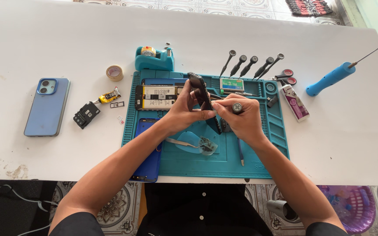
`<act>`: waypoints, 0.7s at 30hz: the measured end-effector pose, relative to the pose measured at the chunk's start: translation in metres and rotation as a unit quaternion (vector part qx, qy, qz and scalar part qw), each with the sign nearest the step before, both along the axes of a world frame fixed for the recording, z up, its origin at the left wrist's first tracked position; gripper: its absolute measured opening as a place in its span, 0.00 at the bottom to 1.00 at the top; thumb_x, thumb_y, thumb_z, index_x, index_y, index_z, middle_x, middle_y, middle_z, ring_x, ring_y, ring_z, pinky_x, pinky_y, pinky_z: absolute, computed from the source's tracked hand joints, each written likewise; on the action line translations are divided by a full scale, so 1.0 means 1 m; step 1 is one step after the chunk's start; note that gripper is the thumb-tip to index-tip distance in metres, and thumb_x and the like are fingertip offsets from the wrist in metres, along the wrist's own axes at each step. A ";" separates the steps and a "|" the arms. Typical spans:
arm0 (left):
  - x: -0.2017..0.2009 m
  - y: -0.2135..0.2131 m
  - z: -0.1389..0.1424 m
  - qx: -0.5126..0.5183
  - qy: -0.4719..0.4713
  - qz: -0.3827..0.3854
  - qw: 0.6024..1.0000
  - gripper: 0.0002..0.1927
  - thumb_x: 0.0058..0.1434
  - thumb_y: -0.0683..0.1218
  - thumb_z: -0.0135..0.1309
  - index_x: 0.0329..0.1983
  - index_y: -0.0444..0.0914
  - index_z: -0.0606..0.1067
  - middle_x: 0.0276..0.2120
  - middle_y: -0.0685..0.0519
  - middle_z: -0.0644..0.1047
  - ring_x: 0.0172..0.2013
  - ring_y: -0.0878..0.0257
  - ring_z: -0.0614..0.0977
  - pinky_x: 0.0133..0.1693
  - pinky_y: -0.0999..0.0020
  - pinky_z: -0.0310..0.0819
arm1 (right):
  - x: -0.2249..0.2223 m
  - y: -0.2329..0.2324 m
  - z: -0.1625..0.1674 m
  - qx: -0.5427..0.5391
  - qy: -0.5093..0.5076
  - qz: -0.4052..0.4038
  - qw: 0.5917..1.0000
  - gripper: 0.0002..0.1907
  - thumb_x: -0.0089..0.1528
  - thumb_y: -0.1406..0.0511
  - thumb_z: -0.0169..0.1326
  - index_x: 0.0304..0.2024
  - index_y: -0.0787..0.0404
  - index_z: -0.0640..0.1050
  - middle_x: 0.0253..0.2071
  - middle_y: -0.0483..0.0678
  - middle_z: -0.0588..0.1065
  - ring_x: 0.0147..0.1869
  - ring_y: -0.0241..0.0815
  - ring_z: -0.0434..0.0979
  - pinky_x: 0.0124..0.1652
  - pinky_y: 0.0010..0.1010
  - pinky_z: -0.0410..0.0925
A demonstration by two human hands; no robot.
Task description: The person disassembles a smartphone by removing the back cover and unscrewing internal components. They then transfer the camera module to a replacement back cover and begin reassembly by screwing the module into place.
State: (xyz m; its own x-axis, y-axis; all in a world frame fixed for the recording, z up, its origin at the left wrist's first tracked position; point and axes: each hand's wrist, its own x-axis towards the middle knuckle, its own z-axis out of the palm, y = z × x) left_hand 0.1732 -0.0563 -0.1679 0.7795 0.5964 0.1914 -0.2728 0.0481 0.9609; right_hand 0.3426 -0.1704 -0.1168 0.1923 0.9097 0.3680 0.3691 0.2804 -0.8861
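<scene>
A blue phone shell (147,150) lies nearest, at the front edge of the teal work mat (259,161), partly under the left forearm. Above the mat's middle, the left hand (183,114) pinches a dark phone frame (203,98), held tilted on edge between thumb and fingers. The right hand (241,117), touching the frame's lower end, is closed round a small screwdriver (237,108) whose cap faces up. A second blue phone (47,106) rests well apart on the white bench (66,43).
</scene>
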 end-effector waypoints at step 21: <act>0.003 0.001 0.000 0.009 0.005 0.010 1.000 0.41 0.53 0.46 0.71 0.62 0.45 0.56 0.48 0.54 0.71 0.58 0.61 0.75 0.53 0.60 0.79 | 0.001 0.000 0.000 -0.003 -0.004 -0.001 1.000 0.06 0.63 0.71 0.62 0.41 0.66 0.85 0.27 0.41 0.75 0.29 0.25 0.63 0.27 0.21 0.55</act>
State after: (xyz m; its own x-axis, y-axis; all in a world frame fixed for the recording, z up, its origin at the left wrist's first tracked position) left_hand 0.1761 -0.0548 -0.1683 0.7691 0.6090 0.1938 -0.2637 0.0262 0.9643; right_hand 0.3437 -0.1705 -0.1166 0.1911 0.9115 0.3643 0.3758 0.2749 -0.8850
